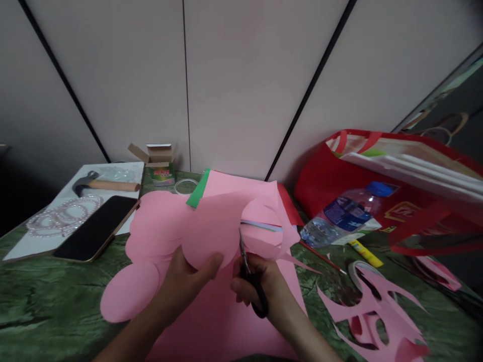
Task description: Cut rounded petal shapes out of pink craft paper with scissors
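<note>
My left hand (pixel 183 284) pinches a pink paper piece (pixel 213 229) with a rounded edge between thumb and fingers. In my right hand (pixel 264 281) are scissors with black handles (pixel 259 297), their blades pointing up along the right edge of that paper. Whether the blades are parted I cannot tell. Beneath both hands lies a large pink sheet (pixel 226 327). Several more pink cut shapes rest to the left, among them an oval piece (pixel 130 291). Thin coloured paper strips (pixel 261 224) lie across a round pink piece just right of the scissor tips.
Left on the table are a phone (pixel 96 229), a hammer (pixel 109 185), bead strings (pixel 62 216) and a small open box (pixel 161 171). Pink paper scraps (pixel 388 317), a tape roll (pixel 354 276), a glue stick (pixel 366 253), a water bottle (pixel 343 213) and a red bag (pixel 315 173) are right.
</note>
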### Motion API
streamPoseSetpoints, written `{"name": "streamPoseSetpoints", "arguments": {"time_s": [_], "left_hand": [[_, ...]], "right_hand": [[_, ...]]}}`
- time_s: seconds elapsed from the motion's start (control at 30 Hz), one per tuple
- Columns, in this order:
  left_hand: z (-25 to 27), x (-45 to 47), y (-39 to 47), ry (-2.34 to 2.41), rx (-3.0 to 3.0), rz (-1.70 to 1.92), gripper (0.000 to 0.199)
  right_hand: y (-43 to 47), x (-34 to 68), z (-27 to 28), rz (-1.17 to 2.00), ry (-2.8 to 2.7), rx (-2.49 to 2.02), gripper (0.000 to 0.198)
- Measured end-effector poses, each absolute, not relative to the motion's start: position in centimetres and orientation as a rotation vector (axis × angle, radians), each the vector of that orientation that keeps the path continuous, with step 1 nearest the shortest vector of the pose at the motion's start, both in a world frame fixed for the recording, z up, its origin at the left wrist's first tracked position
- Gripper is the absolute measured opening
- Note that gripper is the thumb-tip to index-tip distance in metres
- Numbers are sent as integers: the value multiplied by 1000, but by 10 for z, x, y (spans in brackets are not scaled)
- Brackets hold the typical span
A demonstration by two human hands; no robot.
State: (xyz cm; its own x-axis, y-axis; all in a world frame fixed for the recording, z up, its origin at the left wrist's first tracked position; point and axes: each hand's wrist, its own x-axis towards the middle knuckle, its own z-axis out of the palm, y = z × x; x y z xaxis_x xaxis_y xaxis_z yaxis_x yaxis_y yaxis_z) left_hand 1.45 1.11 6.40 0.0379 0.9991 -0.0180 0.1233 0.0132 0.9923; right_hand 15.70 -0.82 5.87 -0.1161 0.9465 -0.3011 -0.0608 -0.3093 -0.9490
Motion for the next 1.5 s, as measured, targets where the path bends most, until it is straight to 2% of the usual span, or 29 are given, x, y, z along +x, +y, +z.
{"name": "streamPoseSetpoints", "arguments": {"time_s": [0.37,0.7,1.0,1.5], "left_hand": [[62,13,12,1313,1434,1060,34],[65,13,9,1282,1423,1006,17],[70,17,8,1293,1381,1043,19],[68,15,7,1321,1385,1037,21]], "right_hand": [[-11,153,39,1612,-1005,-1187,23],[-9,166,30,1603,-1120,-1245,23],[-8,166,49,1555,-1250,-1149,26],[-5,163,49,1638,-1065,-1157,33]]}}
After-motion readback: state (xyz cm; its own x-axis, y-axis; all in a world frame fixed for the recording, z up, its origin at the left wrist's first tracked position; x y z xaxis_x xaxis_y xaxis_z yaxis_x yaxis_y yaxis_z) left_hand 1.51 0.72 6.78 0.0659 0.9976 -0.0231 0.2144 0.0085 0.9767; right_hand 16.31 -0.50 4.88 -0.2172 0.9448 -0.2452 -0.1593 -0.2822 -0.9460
